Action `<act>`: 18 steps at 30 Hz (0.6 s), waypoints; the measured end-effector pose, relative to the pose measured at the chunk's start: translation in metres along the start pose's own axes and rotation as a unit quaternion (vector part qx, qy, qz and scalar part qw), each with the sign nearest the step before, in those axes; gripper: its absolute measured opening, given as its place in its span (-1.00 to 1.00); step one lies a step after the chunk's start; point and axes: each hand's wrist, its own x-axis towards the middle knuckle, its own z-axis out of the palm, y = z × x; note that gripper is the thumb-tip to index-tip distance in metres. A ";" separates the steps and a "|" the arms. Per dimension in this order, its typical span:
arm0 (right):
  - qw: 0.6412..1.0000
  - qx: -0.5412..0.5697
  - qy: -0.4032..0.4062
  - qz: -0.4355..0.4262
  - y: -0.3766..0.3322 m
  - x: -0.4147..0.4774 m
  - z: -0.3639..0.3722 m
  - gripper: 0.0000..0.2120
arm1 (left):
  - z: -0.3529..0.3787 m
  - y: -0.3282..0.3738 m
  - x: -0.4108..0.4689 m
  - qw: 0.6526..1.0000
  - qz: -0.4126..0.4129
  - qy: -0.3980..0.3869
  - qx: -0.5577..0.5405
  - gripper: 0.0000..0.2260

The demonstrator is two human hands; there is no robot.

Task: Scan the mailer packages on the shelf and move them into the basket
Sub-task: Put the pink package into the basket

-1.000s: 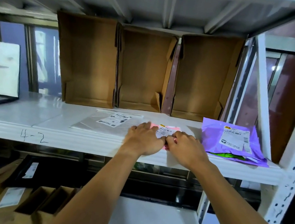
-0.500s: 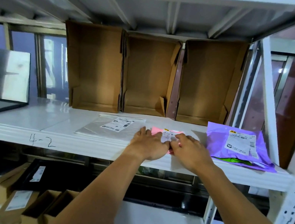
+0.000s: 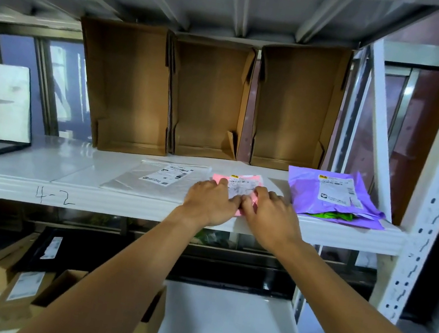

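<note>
Now | mailers 3: clear mailer (image 3: 152, 181), purple mailer (image 3: 306, 195), pink mailer (image 3: 220, 178) | boxes (image 3: 211, 101) 3 | left hand (image 3: 210, 202), right hand (image 3: 271, 215) seemingly pinch pink

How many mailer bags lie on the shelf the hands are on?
3: a grey mailer at left, a pink mailer in the middle under the left hand and right hand, a purple mailer at right. A green edge beneath the purple one may be a fourth.

Centre frame, the left hand (image 3: 210, 202) and right hand (image 3: 270, 214) cover the near half of the pink mailer (image 3: 238, 182); whether they pinch or press it is hidden. Its label is too small to read. A green packet (image 3: 333, 215) shows only an edge beneath the purple mailer (image 3: 302, 192).
</note>
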 end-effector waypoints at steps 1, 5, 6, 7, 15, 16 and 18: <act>1.000 -0.001 0.015 -0.008 0.000 -0.003 0.002 -0.55 | 0.001 0.000 -0.004 0.999 0.017 0.034 0.021 -0.46; 0.997 0.029 0.074 -0.010 0.003 -0.014 0.004 -0.64 | -0.001 0.005 -0.026 0.977 0.067 0.200 -0.018 -0.62; 0.996 0.033 0.085 -0.006 0.003 -0.016 0.003 -0.65 | -0.002 0.007 -0.035 0.965 0.072 0.245 -0.062 -0.71; 0.995 0.035 0.091 -0.005 0.004 -0.019 0.002 -0.65 | -0.002 0.009 -0.045 0.952 0.074 0.279 -0.104 -0.81; 0.976 0.156 0.150 0.020 0.008 -0.048 -0.002 -0.57 | 0.029 0.011 -0.097 0.954 -0.087 -0.045 -0.284 -0.36; 0.971 0.176 0.161 0.027 0.008 -0.053 -0.003 -0.56 | 0.029 0.011 -0.099 0.930 -0.105 -0.066 -0.345 -0.39; 0.961 0.214 0.170 0.049 0.008 -0.065 -0.003 -0.53 | 0.033 0.009 -0.101 0.876 -0.123 -0.080 -0.460 -0.55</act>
